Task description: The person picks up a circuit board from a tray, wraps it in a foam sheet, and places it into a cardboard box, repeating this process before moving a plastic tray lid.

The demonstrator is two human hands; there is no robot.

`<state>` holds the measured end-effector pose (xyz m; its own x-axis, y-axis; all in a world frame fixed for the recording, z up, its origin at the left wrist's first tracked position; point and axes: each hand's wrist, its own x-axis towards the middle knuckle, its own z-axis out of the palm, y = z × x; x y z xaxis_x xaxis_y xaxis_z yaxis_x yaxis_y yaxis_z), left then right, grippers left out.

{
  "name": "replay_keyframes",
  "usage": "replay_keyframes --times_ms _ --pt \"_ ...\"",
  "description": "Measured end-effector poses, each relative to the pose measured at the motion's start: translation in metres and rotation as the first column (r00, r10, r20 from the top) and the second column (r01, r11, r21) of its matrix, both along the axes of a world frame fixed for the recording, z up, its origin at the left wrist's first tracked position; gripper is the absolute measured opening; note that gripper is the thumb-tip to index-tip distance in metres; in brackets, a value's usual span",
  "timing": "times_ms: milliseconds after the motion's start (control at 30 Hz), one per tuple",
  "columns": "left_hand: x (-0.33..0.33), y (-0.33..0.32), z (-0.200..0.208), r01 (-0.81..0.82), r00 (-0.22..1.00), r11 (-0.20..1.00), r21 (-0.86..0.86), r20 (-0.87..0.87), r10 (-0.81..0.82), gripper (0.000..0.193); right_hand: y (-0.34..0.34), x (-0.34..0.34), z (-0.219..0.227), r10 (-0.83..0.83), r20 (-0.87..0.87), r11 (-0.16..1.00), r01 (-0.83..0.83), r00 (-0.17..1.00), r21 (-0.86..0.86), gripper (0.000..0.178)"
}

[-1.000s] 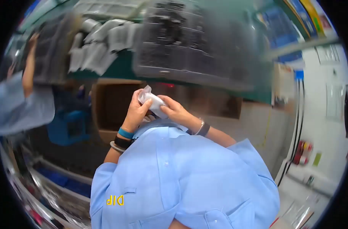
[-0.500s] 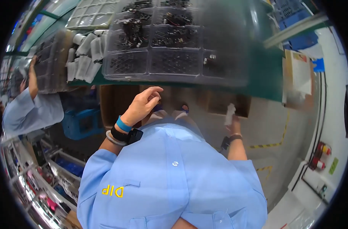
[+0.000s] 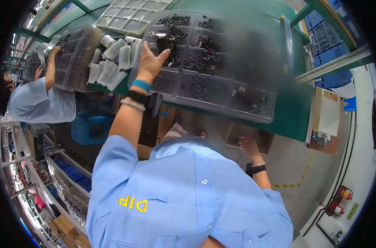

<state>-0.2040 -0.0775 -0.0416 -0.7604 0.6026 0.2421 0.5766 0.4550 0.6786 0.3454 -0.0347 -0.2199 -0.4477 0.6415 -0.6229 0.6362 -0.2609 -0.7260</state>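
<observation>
My left hand (image 3: pixel 153 62) hangs, thumb and fingers apart, at the black parts (image 3: pixel 171 41) in the tray (image 3: pixel 217 106) on the desk (image 3: pixel 293 120), my right hand (image 3: pixel 249 146) open by the carton (image 3: pixel 233 132): a picking step, I judge, calling for a pinch.

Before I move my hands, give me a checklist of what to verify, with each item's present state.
1. Left hand empty: ok, thumb and fingers spread, nothing visibly gripped.
2. Left hand off the black parts: cannot tell; it overlaps the tray at its left side, contact unclear.
3. Right hand empty: ok, though slightly blurred; nothing shows in it, against the cardboard box.
4. Tray supported: ok, it rests on the green table.
5. Tray's far right readable: not ok, a blurry patch covers it.
6. Co-worker's hand clear of yours: ok, well off to the left.
</observation>
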Motion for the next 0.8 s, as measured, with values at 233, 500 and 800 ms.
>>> replay_keyframes --times_ms 233,500,800 --pt "0.033 0.060 0.008 -0.126 0.992 0.932 -0.340 -0.034 0.121 0.101 -0.042 -0.093 0.097 0.083 0.152 0.950 -0.124 0.985 0.287 0.026" --pt "0.009 0.047 -0.035 -0.067 0.836 0.967 -0.248 -0.543 -0.082 0.077 -0.072 -0.122 0.135 0.141 0.218 0.911 -0.213 0.966 0.354 0.024" --pt "-0.016 0.027 -0.024 0.036 0.963 0.972 -0.230 -0.253 -0.095 0.073 -0.063 -0.131 0.175 0.207 0.155 0.696 -0.257 0.966 0.671 0.025"
